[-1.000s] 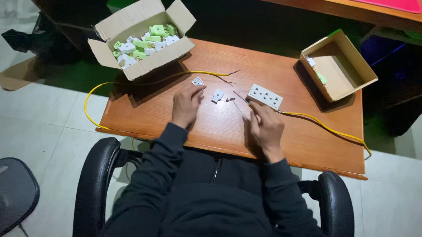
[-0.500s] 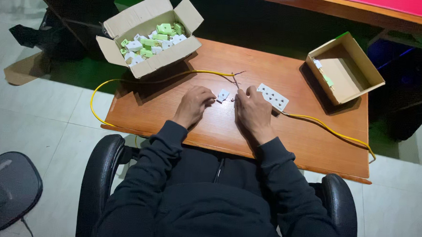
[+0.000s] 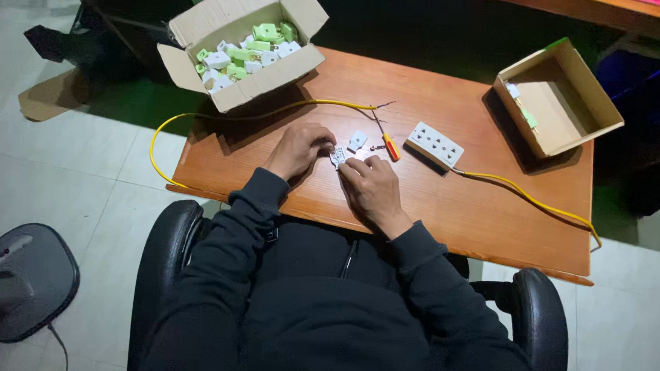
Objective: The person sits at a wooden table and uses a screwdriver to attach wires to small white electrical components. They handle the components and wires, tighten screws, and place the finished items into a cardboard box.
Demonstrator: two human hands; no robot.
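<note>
A small white plug part sits near the middle of the wooden bench, pinched between the curled fingers of the left hand and the right hand, which meet over it and hide most of it. Just beyond the fingers lie a second white piece and a small screwdriver with an orange handle, and to the right a white socket strip with a yellow cable running off the bench edge. Another yellow cable with bare ends curves to the left, under an open cardboard box of green and white plugs at the far left corner, while a nearly empty box stands well apart at the far right.
</note>
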